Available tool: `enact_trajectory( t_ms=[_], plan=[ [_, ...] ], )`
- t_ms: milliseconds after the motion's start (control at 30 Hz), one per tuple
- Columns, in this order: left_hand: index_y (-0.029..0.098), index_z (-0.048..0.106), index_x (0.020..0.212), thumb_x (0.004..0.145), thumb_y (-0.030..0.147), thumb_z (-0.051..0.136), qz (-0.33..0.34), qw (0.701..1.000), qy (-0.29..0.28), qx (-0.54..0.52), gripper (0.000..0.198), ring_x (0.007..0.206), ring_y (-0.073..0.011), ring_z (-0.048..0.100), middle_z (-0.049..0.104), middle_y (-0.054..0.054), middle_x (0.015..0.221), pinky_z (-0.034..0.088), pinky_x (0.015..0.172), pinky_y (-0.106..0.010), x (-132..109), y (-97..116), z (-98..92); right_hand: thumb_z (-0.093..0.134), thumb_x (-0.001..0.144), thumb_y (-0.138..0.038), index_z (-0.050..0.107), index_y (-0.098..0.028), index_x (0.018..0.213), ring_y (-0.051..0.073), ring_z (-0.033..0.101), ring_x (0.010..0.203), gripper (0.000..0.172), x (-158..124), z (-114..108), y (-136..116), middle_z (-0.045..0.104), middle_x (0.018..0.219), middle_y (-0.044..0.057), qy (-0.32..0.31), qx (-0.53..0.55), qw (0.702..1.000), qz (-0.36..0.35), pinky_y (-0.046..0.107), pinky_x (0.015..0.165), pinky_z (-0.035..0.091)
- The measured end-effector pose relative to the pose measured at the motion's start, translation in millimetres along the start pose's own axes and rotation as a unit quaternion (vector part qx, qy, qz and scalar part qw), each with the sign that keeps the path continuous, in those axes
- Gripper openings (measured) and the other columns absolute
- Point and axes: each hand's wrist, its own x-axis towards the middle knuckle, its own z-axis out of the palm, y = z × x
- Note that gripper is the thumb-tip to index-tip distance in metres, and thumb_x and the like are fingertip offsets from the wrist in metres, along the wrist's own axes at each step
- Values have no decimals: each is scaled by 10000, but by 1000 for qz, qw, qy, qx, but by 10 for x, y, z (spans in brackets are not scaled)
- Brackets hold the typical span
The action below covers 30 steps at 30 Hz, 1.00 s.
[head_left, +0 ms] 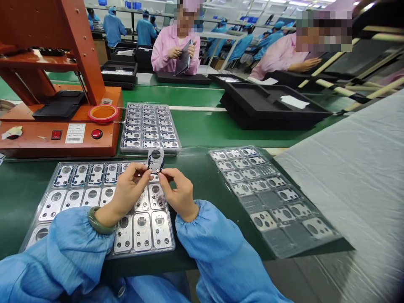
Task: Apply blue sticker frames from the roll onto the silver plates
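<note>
A small silver metal plate [155, 162] with one large round hole and smaller holes is held upright between my two hands. My left hand [131, 189] pinches its lower left corner, and my right hand [179, 191] grips the lower right edge with thumb and finger. Beneath them lies a clear plastic tray [172, 246] with rows of similar silver plates, partly covered by my left arm. To the right, a second clear tray [257, 200] carries more such plates, with several of its pockets bare.
An orange press machine [107, 145] stands at the left, a pink tape roll [103, 113] on its base. Beside it is a stack of filled trays [151, 149]. Black trays [271, 103] sit across the green bench [195, 132]. Two people in pink work opposite.
</note>
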Motion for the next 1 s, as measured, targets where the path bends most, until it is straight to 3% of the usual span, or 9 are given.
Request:
enact_trajectory(
  t_ms=[200,500,1000],
  plan=[
    [185,568,857,853,279,642,-10,1000,-3,-13,119,693,-122,715,629,24,754,563,633,-196,-16,0,-7,562,890,-204,659,-221,963,165,685,759,123,18,-39,98,734,844,42,-21,-69,994,-80,288,702,547],
    [187,549,849,865,290,629,-9,1000,-12,-24,132,698,-130,719,610,23,748,561,595,-193,-34,42,4,460,930,-241,650,-233,1045,190,694,805,222,25,-83,133,732,885,60,-37,-112,989,-91,318,733,551],
    [187,544,858,867,285,630,1,1000,-1,-31,131,674,-107,708,599,30,763,570,599,-179,-54,73,11,499,926,-253,595,-225,1135,183,685,788,231,20,-75,153,728,946,76,-21,-127,984,-121,303,686,526]
  ],
)
